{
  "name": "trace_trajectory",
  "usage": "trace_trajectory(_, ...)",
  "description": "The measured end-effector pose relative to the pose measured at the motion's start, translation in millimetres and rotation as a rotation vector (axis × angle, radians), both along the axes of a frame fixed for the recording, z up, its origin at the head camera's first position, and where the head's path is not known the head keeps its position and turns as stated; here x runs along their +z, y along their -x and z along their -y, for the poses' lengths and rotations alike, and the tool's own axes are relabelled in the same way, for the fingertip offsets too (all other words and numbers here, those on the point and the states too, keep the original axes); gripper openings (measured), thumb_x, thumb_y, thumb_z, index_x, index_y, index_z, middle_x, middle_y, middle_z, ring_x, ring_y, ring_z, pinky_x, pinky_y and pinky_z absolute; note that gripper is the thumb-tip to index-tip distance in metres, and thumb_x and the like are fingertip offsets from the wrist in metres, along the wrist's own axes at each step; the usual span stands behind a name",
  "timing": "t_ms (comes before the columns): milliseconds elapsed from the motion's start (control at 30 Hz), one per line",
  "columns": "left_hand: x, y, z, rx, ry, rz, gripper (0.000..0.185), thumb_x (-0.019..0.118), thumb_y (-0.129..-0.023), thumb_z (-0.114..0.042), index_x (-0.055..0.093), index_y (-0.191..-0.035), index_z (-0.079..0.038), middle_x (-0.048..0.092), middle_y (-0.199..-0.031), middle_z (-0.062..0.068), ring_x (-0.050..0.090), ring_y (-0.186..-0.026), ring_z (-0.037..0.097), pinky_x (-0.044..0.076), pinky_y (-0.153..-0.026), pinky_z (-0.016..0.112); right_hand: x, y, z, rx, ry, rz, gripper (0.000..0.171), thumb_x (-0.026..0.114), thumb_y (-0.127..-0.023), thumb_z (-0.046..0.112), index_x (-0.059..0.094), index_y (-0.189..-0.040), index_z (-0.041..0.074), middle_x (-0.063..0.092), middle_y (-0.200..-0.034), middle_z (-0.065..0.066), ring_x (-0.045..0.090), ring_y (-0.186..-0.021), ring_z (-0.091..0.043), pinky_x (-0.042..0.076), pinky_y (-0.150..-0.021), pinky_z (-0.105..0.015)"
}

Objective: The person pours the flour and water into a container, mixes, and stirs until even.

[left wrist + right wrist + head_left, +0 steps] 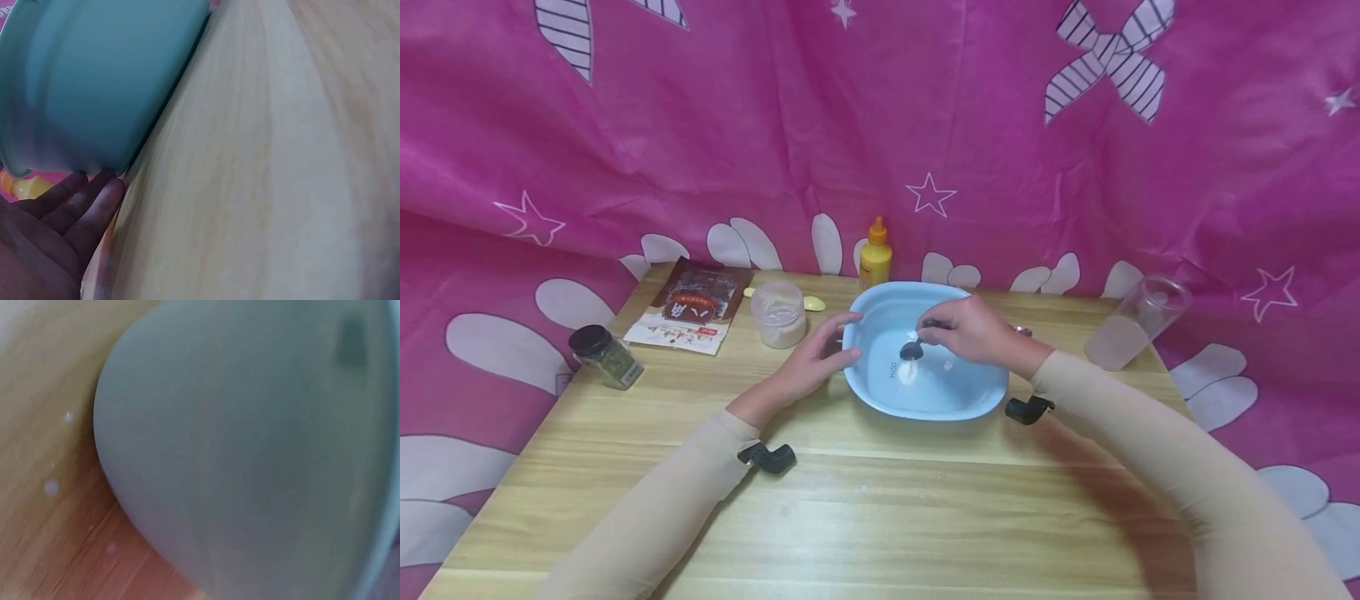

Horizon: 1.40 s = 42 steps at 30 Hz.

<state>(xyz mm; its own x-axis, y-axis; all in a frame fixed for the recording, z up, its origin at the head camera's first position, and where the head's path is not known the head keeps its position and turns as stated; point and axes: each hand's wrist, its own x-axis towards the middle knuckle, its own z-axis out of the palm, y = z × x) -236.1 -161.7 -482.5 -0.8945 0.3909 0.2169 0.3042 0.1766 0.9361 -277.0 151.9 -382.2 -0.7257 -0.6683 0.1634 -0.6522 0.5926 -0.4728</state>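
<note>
A light blue plastic basin (925,407) stands on the wooden table. My right hand (973,329) is over the basin and pinches a dark metal spoon (912,351) by its handle, bowl end downward. My left hand (808,358) is at the basin's left side, fingertips and thumb right at the rim. In the left wrist view, the straight fingers (94,215) touch the basin's outer wall (106,87). The right wrist view holds only the basin's outer side (237,450) and some table; the right hand is out of sight there.
Behind the basin stands a yellow squeeze bottle (876,258). To the left are a tub of white powder (778,317), a yellow spoon (814,304), a brown-and-white packet (688,308) and a black-capped jar (606,358). A clear cup of cloudy liquid (1131,329) stands at right.
</note>
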Motion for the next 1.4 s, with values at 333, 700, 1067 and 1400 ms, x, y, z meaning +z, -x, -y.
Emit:
trace_trajectory(333,-0.6,0.6,0.1,0.007,0.015,0.001,0.063,0.069,-0.111,-0.02,0.044,-0.169,-0.018,0.049,-0.166,0.021,0.061,-0.14,0.046,0.056,-0.115,0.06,-5.7,-7.6,0.2,0.202,0.059,0.157,0.007,0.084,-0.102,0.013,0.088,-0.107,0.013,0.081,-0.091,0.011,0.074,-0.083,-0.007,0.061,-0.071,-0.027)
trace_trajectory(700,-2.5,0.8,1.2,0.0,0.005,0.005,0.062,0.069,-0.111,-0.019,0.044,-0.168,-0.017,0.051,-0.164,0.022,0.062,-0.14,0.046,0.056,-0.116,0.059,-0.5,-1.6,-10.3,0.002,-0.031,-0.068,0.006,0.081,-0.103,0.012,0.086,-0.106,0.012,0.076,-0.086,0.007,0.061,-0.072,-0.01,0.055,-0.064,-0.029)
trace_trajectory(1067,-0.4,1.8,0.8,-0.013,0.003,0.005,0.062,0.069,-0.111,-0.02,0.044,-0.168,-0.017,0.049,-0.166,0.02,0.06,-0.142,0.045,0.054,-0.118,0.06,6.4,-12.5,-13.6,0.06,-0.02,0.173,0.006,0.082,-0.102,0.013,0.086,-0.105,0.009,0.08,-0.087,0.008,0.076,-0.078,-0.008,0.061,-0.069,-0.03)
trace_trajectory(1400,-2.2,2.4,1.6,-0.017,-0.01,0.007,0.062,0.068,-0.111,-0.02,0.044,-0.168,-0.016,0.049,-0.166,0.022,0.06,-0.142,0.047,0.055,-0.116,0.059,-5.9,-7.3,-6.7,-0.041,0.101,0.172,0.007,0.082,-0.104,0.016,0.087,-0.107,0.013,0.082,-0.092,0.007,0.077,-0.088,-0.013,0.064,-0.076,-0.034)
